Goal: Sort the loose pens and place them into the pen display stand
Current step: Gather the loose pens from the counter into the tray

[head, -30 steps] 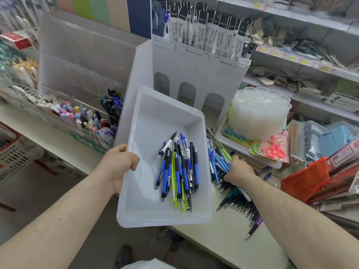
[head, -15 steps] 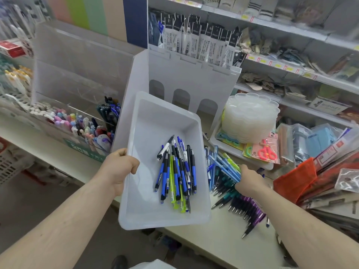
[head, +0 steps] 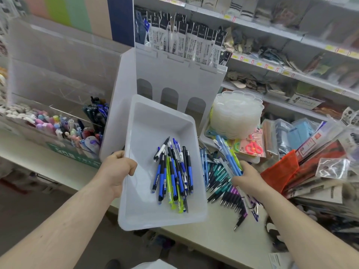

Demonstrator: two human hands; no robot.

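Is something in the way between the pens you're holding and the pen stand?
Yes. The white tray, gripped by the left hand, is held up in front of the pen display stand, covering its lower part. The right hand holds its blue pens beside the tray.

Blue, black and yellow-green pens [head: 175, 176] lie heaped lengthwise in a white tray [head: 147, 121], held tilted above the bench edge. More pens [head: 223, 183], teal, blue and purple, lie spread on the bench [head: 209, 237] beside it. The white stand [head: 174, 78] rises behind.
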